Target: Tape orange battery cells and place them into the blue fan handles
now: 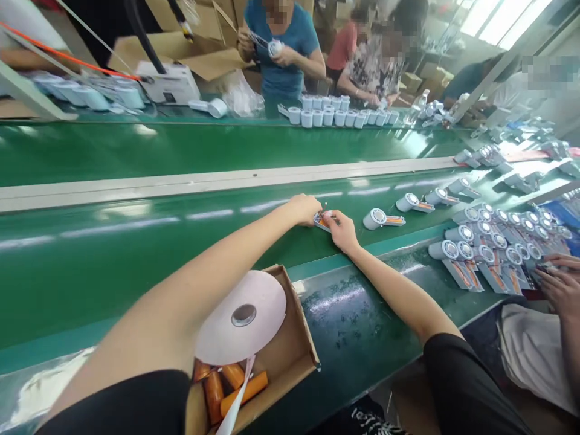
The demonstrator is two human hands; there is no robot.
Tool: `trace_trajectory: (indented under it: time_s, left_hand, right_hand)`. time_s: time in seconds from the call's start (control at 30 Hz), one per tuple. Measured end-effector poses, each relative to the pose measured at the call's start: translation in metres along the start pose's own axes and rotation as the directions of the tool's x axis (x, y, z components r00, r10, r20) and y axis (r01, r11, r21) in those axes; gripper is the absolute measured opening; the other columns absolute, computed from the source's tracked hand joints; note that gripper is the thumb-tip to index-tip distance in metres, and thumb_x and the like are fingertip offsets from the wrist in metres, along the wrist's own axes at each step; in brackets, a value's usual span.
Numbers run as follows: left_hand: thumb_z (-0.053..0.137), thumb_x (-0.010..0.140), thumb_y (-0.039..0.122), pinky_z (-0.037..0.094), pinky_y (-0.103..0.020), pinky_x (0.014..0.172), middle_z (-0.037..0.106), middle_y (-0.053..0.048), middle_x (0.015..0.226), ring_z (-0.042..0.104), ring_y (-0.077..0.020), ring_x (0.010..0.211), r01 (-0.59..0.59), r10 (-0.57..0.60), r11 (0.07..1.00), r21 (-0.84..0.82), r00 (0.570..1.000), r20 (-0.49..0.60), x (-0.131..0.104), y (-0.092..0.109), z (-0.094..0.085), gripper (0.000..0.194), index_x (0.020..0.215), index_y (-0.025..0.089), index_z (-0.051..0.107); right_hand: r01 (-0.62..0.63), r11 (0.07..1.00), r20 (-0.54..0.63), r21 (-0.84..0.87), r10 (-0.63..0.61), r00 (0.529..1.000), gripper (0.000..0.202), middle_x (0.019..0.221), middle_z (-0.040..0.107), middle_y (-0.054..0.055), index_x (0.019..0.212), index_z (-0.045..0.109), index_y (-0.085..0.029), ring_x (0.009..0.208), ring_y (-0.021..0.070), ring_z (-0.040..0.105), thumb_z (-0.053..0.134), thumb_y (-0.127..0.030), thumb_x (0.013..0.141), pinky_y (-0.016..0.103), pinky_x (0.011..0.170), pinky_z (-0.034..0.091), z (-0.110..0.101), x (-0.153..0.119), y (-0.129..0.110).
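My left hand [306, 209] and my right hand [343, 231] meet over the green conveyor belt, both closed on one pale grey handheld unit [322, 222]. Orange shows inside its open handle, and thin wires stick up near my fingertips. My left hand covers the far end of the unit, so most of its shape is hidden. My right thumb and fingers pinch the near side. To the right on the belt lies a similar unit [376, 219], with a round head and an orange cell in its open handle.
Below my left forearm stands a cardboard box [296, 314] with a white paper roll [267, 302] and orange cylindrical cells [244, 393]. Several units [466, 249] crowd the right side beside a co-worker's hands [559, 281]. Across a pale divider [203, 181], people work behind rows of white parts [328, 116].
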State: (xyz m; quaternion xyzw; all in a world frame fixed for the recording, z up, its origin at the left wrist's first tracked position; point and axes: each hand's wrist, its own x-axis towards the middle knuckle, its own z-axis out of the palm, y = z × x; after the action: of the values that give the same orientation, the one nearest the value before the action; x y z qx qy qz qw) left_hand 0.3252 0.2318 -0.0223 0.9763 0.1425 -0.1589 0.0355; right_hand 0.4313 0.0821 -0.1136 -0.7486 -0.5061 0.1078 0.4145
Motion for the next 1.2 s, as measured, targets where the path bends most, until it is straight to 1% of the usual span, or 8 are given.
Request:
trace_trajectory:
  time_s: [0.2,0.37,0.5,0.63,0.77,0.97,1.1,1.2]
  left_hand:
    - [0.076,0.078,0.031,0.056,-0.035,0.091,0.079,-0.010,0.101,0.073,-0.0287,0.097,-0.060,0.060,0.998,-0.003,0.998,0.015,0.010,-0.002,0.009,0.026,0.103,0.025,0.079]
    - [0.073,0.078,0.028,0.055,-0.036,0.092,0.079,-0.010,0.100,0.073,-0.0291,0.096,-0.088,0.087,0.995,0.038,0.996,0.026,0.017,0.006,0.007,0.024,0.101,0.025,0.081]
    - [0.073,0.078,0.026,0.054,-0.036,0.090,0.080,-0.010,0.099,0.072,-0.0294,0.095,-0.082,0.082,0.996,0.021,0.996,0.033,0.024,0.010,0.005,0.027,0.104,0.026,0.083]
    - [0.079,0.080,0.041,0.053,-0.033,0.094,0.079,-0.007,0.100,0.071,-0.0280,0.100,-0.121,0.122,0.990,-0.075,0.992,0.012,0.032,0.005,0.009,0.032,0.110,0.030,0.082]
    - [0.077,0.083,0.044,0.050,-0.033,0.101,0.078,-0.006,0.113,0.068,-0.0278,0.111,-0.156,0.154,0.971,-0.181,0.988,-0.021,0.043,0.000,0.022,0.032,0.112,0.031,0.082]
    - [0.076,0.082,0.038,0.030,-0.039,0.127,0.076,-0.006,0.119,0.061,-0.0253,0.124,-0.205,0.194,0.939,-0.277,0.979,-0.066,0.057,0.004,0.037,0.032,0.112,0.028,0.082]
    - [0.079,0.079,0.041,0.033,-0.035,0.124,0.077,-0.006,0.118,0.058,-0.0267,0.127,-0.217,0.195,0.924,-0.316,0.976,-0.099,0.062,0.006,0.035,0.029,0.104,0.026,0.082]
    - [0.080,0.079,0.044,0.039,-0.030,0.118,0.078,-0.005,0.115,0.061,-0.0257,0.123,-0.223,0.189,0.913,-0.341,0.973,-0.129,0.062,0.006,0.032,0.029,0.101,0.026,0.083]
  right_hand:
    - [-0.018,0.939,-0.158,0.344,0.077,0.984,0.051,0.125,0.077,0.013,0.107,0.067,-0.024,0.124,0.0292,0.072,0.051,-0.072,0.103,0.045,0.107,0.061,0.000,-0.008,0.012]
    - [-0.001,0.910,-0.116,0.415,0.054,0.992,0.055,0.125,0.074,0.011,0.117,0.063,-0.027,0.116,0.0274,0.075,0.047,-0.077,0.104,0.046,0.107,0.062,-0.012,-0.021,0.011]
    - [0.105,0.970,-0.086,0.219,-0.087,0.992,0.044,0.130,0.070,0.012,0.113,0.063,-0.027,0.121,0.0283,0.070,0.052,-0.069,0.106,0.046,0.103,0.062,-0.026,-0.024,0.010]
    - [0.061,0.994,0.012,-0.085,-0.061,0.998,0.032,0.106,0.072,0.009,0.104,0.066,-0.025,0.097,0.0280,0.070,0.074,-0.055,0.095,0.044,0.093,0.062,-0.037,-0.015,0.011]
    - [0.142,0.985,-0.049,-0.096,-0.147,0.988,0.020,0.103,0.072,0.010,0.108,0.072,-0.023,0.094,0.0268,0.070,0.065,-0.041,0.100,0.041,0.089,0.061,-0.040,-0.015,0.017]
    - [0.142,0.976,-0.081,-0.164,-0.157,0.984,0.038,0.102,0.074,0.011,0.117,0.074,-0.024,0.094,0.0271,0.072,0.038,-0.037,0.110,0.046,0.094,0.060,-0.061,-0.031,0.027]
    - [0.161,0.968,0.029,-0.192,-0.158,0.987,0.039,0.118,0.074,0.014,0.130,0.071,-0.022,0.107,0.0296,0.071,0.055,-0.048,0.106,0.044,0.098,0.060,-0.066,-0.024,0.023]
    - [0.100,0.948,0.078,-0.302,-0.080,0.994,0.037,0.112,0.075,0.012,0.125,0.074,-0.024,0.101,0.0295,0.069,0.065,-0.051,0.102,0.041,0.094,0.060,-0.059,-0.015,0.019]
